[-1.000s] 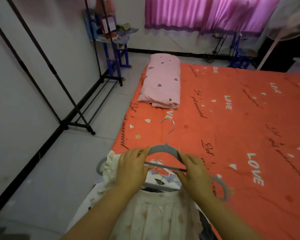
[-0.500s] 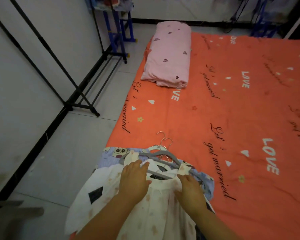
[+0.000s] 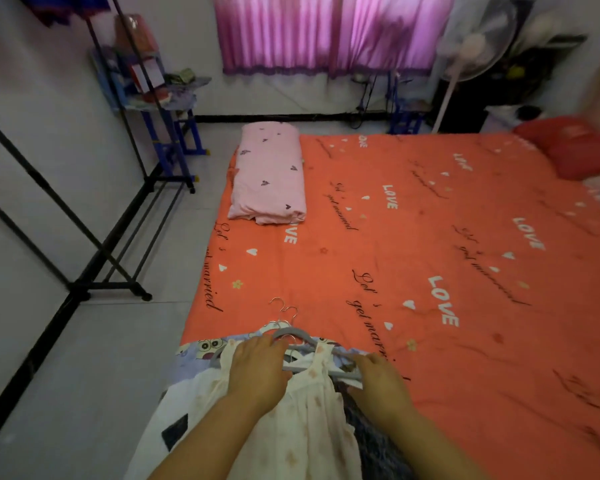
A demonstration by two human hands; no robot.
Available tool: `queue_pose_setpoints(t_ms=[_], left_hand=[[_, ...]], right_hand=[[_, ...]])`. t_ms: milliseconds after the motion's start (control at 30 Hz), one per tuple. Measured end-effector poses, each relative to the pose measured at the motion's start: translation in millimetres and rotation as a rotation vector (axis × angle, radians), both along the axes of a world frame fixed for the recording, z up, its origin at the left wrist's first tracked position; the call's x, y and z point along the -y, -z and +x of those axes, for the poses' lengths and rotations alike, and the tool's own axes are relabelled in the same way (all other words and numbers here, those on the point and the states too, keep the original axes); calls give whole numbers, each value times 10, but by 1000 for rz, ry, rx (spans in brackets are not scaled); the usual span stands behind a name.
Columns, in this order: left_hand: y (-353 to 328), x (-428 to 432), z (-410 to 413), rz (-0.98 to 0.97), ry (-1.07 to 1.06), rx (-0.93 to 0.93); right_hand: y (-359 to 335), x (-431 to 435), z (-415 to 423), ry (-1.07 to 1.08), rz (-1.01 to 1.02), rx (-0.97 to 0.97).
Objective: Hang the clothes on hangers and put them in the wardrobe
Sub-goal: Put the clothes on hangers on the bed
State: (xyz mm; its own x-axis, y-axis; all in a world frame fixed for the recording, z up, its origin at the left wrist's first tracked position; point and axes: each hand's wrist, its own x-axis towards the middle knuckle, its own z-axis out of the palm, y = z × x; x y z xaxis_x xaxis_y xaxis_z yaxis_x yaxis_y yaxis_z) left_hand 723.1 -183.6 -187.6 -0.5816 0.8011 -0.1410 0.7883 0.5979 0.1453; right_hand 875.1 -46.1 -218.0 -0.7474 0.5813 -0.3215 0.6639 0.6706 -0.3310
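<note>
A cream sleeveless dress (image 3: 312, 427) lies on a grey hanger (image 3: 302, 336), on top of a pile of other clothes on hangers at the near left corner of the bed. Their metal hooks (image 3: 284, 311) point away from me. My left hand (image 3: 257, 372) rests flat on the dress's left shoulder and the hanger arm. On the right end of the hanger, beside the dress's right strap, my right hand (image 3: 378, 379) lies with its fingers stretched out. A black clothes rack (image 3: 115, 237) stands by the left wall.
The bed has an orange sheet (image 3: 430, 254) with a folded pink blanket (image 3: 269, 174) at its far left and a red pillow (image 3: 575, 150) at the far right. Grey floor runs between bed and rack. A blue shelf (image 3: 167, 133), purple curtain and standing fan (image 3: 475, 46) lie beyond.
A second ago both hands held the grey hanger up above the pile. It now lies flat on the pile inside the dress, with my hands on top. My view has lifted toward the room.
</note>
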Motion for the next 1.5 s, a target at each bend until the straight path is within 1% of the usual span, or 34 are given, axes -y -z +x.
queue_pose_setpoints(t_ms=[100,200,267,400,500,567,633,767,933,1167,1367,1500], left_hand=[[-184,65,169,36,100,5],[-298,121,394,6,256,22],[-362,141,603,-23,374,27],[-507,242,1150,9,653,9],[-585,394,1719,8,828,-6],[-655,577,2241,10,979,33],[-717,785,2756,27,1125,36],[-956,1312,3840,92,1422,-13],[-1198,2336,5197,125,1760,28],[-1362,4500,6820,126,2179,24],[-1417,6254,7689,119,2491,48],[-1431,7317,8062,118,2694,13]], right_hand=[[-248,178,331,92,42,-2],[-456,478,734,230,88,16],[-579,730,1056,349,127,23],[-766,1386,1792,611,217,62],[-902,1964,2393,787,243,107],[-1050,2440,2868,938,253,147],[-1163,2907,3300,1091,255,144],[-1342,3954,4126,1389,283,130],[-1512,5542,4952,1738,310,126],[-1612,8075,5720,2145,295,160],[-1629,9808,5991,2440,261,210],[-1648,10726,6050,2608,251,269]])
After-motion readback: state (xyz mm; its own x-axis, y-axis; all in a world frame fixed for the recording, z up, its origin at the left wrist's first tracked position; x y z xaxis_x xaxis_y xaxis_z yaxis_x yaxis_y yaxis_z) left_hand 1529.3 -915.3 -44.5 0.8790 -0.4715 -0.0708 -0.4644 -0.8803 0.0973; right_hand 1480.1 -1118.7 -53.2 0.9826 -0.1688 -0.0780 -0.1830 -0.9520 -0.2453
